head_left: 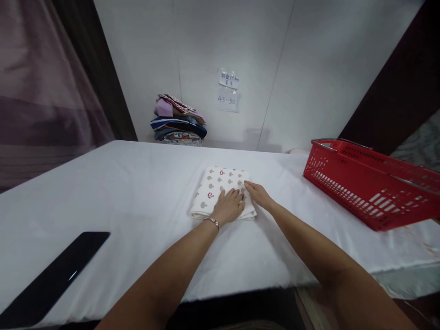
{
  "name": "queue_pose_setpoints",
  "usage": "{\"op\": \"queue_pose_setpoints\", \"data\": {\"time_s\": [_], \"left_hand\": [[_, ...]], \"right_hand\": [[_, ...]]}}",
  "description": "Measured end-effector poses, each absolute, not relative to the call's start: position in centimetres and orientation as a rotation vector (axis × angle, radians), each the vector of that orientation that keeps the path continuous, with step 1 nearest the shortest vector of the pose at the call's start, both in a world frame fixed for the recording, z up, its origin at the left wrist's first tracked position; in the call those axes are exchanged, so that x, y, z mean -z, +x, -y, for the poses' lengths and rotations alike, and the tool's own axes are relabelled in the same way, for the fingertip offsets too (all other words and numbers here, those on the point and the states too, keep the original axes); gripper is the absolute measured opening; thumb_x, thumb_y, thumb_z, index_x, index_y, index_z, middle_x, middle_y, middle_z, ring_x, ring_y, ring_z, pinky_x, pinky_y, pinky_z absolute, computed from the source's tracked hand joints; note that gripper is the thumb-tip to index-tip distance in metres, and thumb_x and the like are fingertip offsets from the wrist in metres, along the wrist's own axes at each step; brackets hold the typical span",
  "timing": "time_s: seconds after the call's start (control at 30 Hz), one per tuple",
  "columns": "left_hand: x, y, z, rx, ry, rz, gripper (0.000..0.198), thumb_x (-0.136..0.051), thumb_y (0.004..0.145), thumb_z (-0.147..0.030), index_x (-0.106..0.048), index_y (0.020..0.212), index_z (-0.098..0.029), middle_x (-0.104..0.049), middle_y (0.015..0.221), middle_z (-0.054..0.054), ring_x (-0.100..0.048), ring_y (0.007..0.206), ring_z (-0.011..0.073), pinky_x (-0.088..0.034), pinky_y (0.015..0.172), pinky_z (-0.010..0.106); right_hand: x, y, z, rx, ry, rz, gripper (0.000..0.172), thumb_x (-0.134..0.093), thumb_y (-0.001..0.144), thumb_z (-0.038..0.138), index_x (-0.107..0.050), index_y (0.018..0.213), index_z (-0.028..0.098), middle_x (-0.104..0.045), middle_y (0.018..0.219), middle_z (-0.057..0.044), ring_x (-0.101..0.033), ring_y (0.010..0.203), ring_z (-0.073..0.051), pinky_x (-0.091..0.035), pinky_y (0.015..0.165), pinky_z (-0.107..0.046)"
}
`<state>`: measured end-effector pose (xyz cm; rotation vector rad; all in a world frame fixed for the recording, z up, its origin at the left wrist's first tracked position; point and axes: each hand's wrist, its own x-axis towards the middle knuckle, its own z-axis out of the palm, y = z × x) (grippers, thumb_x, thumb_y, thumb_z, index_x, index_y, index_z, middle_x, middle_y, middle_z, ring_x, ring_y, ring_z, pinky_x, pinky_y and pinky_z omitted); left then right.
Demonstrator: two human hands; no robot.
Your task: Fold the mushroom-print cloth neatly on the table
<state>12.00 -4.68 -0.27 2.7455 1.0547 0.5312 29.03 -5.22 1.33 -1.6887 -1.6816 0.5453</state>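
A folded white cloth (215,182) printed with grey and red motifs lies flat on the white-covered table (137,197), near its middle. My left hand (227,207) rests palm down on its lower right part, fingers stretched and a little apart; a metal bracelet circles that wrist. At the cloth's right edge, my right hand (260,194) touches the side with its fingers extended. Neither hand is wrapped round anything. The cloth's underside is hidden.
A red plastic basket (364,183) with metal handles stands on the right of the table. A long black flat object (58,279) lies at the front left. Behind the far edge is a stack of folded fabrics (178,121) against the wall, left of paper labels (227,100).
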Motion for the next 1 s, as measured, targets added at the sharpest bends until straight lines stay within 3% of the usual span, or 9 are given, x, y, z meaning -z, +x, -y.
{"op": "queue_pose_setpoints", "data": {"time_s": [0.1, 0.17, 0.27, 0.33, 0.5, 0.63, 0.77, 1.0], "left_hand": [[-0.2, 11.6, 4.9, -0.611, 2.717, -1.028, 0.033, -0.036, 0.091, -0.034, -0.052, 0.117, -0.025, -0.050, 0.129, 0.004, -0.035, 0.124, 0.0211, -0.019, 0.105, 0.047], [-0.6, 11.2, 5.3, -0.691, 2.679, -0.980, 0.030, -0.036, 0.092, -0.036, -0.057, 0.110, -0.025, -0.056, 0.119, 0.003, -0.042, 0.117, 0.0186, -0.024, 0.102, 0.041], [-1.0, 10.8, 6.3, -0.799, 2.651, -0.923, 0.027, -0.046, 0.088, -0.042, -0.061, 0.099, -0.024, -0.061, 0.106, 0.003, -0.048, 0.107, 0.0181, -0.030, 0.096, 0.035], [-1.1, 11.0, 7.1, -0.816, 2.671, -0.899, 0.026, -0.056, 0.081, -0.044, -0.063, 0.093, -0.022, -0.061, 0.101, 0.004, -0.049, 0.103, 0.0197, -0.032, 0.092, 0.035], [-0.9, 12.1, 7.9, -0.743, 2.662, -0.907, 0.017, -0.053, 0.083, -0.034, -0.062, 0.083, -0.020, -0.060, 0.087, 0.004, -0.052, 0.089, 0.0188, -0.037, 0.079, 0.032], [-1.2, 12.2, 7.6, -0.721, 2.571, -0.944, 0.024, -0.045, 0.087, -0.030, -0.059, 0.071, -0.019, -0.058, 0.077, 0.003, -0.052, 0.079, 0.0165, -0.038, 0.072, 0.029], [-1.3, 12.0, 7.8, -0.782, 2.554, -0.882, 0.018, -0.046, 0.086, -0.024, -0.059, 0.075, -0.019, -0.058, 0.080, 0.002, -0.051, 0.081, 0.0159, -0.039, 0.072, 0.028], [-1.1, 12.0, 8.3, -0.819, 2.597, -0.806, 0.016, -0.045, 0.084, -0.016, -0.060, 0.080, -0.019, -0.058, 0.085, 0.002, -0.051, 0.084, 0.0154, -0.039, 0.074, 0.027]], "right_hand": [[-0.6, 29.7, 8.9, -0.546, -1.563, 1.496, 0.030, -0.049, 0.081, 0.037, -0.065, 0.099, 0.021, -0.066, 0.109, -0.004, -0.057, 0.103, -0.020, -0.040, 0.092, -0.033], [0.0, 29.9, 11.0, -0.554, -1.603, 1.373, 0.022, -0.053, 0.077, 0.034, -0.066, 0.087, 0.020, -0.069, 0.088, -0.003, -0.062, 0.083, -0.018, -0.046, 0.077, -0.030], [0.5, 29.5, 13.2, -0.778, -1.723, 1.197, 0.020, -0.054, 0.074, 0.037, -0.060, 0.073, 0.018, -0.061, 0.058, 0.001, -0.053, 0.048, -0.011, -0.040, 0.047, -0.023], [0.6, 28.9, 14.0, -0.949, -1.745, 1.145, 0.021, -0.054, 0.074, 0.038, -0.056, 0.068, 0.018, -0.055, 0.050, 0.003, -0.043, 0.036, -0.008, -0.030, 0.036, -0.020], [0.5, 27.9, 14.2, -1.135, -1.624, 1.076, 0.021, -0.057, 0.071, 0.036, -0.051, 0.063, 0.018, -0.058, 0.057, 0.002, -0.042, 0.035, -0.005, -0.023, 0.032, -0.019], [0.8, 27.8, 14.1, -1.134, -1.603, 1.045, 0.020, -0.059, 0.069, 0.035, -0.050, 0.063, 0.019, -0.055, 0.050, 0.004, -0.040, 0.035, -0.006, -0.022, 0.033, -0.019], [0.4, 27.5, 14.3, -0.958, -1.611, 1.091, 0.019, -0.059, 0.066, 0.032, -0.048, 0.058, 0.019, -0.044, 0.039, 0.007, -0.035, 0.035, -0.006, -0.024, 0.037, -0.019], [0.0, 26.9, 14.0, -1.104, -1.435, 0.928, 0.019, -0.063, 0.061, 0.029, -0.048, 0.066, 0.020, -0.051, 0.044, 0.006, -0.044, 0.040, -0.009, -0.024, 0.037, -0.019]]}}
